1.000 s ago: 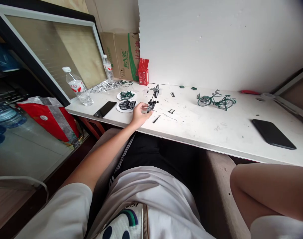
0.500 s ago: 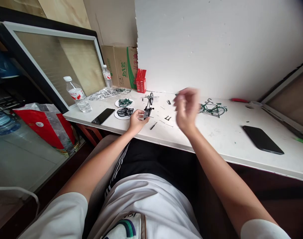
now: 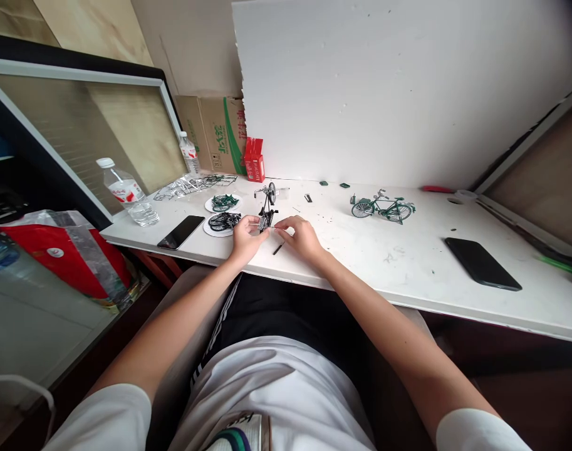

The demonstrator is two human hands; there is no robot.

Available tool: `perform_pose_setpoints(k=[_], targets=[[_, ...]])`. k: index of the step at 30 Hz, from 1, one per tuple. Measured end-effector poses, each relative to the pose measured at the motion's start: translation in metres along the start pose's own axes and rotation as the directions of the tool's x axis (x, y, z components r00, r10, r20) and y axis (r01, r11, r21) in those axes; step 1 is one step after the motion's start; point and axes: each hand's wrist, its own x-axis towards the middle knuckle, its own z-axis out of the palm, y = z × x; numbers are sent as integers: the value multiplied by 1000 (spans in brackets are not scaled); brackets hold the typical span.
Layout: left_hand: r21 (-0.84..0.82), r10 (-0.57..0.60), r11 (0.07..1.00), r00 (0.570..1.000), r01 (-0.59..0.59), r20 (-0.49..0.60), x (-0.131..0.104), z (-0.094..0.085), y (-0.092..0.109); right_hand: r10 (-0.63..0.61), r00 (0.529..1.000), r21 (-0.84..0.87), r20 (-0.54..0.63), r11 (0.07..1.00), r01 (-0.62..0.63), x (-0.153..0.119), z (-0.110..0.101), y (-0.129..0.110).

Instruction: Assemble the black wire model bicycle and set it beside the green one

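My left hand [image 3: 248, 238] is closed around the rear part of a small black model bicycle [image 3: 269, 203], whose front wheel points away from me. Close against it, my right hand [image 3: 301, 234] pinches at a thin rod or wire by the bicycle's near end; the exact piece is too small to make out. A short dark tool [image 3: 279, 248] lies on the table just below my right fingers. Left of my left hand, a white plate [image 3: 212, 232] holds black model bicycle parts [image 3: 223, 221]. Behind it, green parts [image 3: 223, 202] rest on a second plate.
A finished-looking green model bicycle [image 3: 384, 208] stands on the right of the white table [image 3: 351, 263]. Phones lie at left [image 3: 181, 232] and right [image 3: 483, 263]. A water bottle [image 3: 130, 194], a red box [image 3: 254, 160] and a cardboard box [image 3: 213, 134] stand at the left and back.
My right hand has come down and left from above the table to the black model bicycle. My left hand keeps its hold. The camera view has shifted slightly.
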Motion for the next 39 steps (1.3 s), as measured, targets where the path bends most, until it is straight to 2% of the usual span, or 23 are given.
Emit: perform_pose_setpoints(k=[4, 8, 14, 16, 19, 22, 25, 31, 36, 39], targets=[[-1, -18, 1000, 1000, 18, 15, -3, 2, 2, 48, 999, -49, 5, 998, -48, -2, 1, -1], [25, -33, 999, 999, 32, 11, -11, 2, 5, 121, 990, -129, 71, 985, -111, -8, -2, -7], [26, -115, 993, 993, 114, 36, -20, 0, 9, 204, 974, -148, 97, 971, -188, -14, 2, -12], [9, -156, 988, 985, 156, 70, -19, 2, 10, 249, 963, -139, 100, 962, -234, -16, 4, -12], [-30, -202, 978, 975, 205, 93, -16, 4, 11, 274, 957, -37, 96, 962, -272, -18, 4, -13], [-61, -211, 974, 973, 217, 93, -14, 5, 11, 256, 966, 72, 47, 963, -259, -17, 4, -13], [-90, -186, 977, 979, 193, 82, -12, 5, 9, 173, 985, 75, -13, 982, -172, -16, 5, -10], [-117, -173, 976, 982, 181, 73, -9, 5, 6, 60, 997, 118, -40, 991, -55, -16, 9, 2], [-92, -107, 989, 991, 114, 80, -10, 4, 5, 76, 997, -16, -17, 997, -77, -16, 9, 1], [-42, -45, 998, 997, 48, 68, -13, 3, 5, 109, 994, -30, 19, 994, -108, -15, 9, -2]])
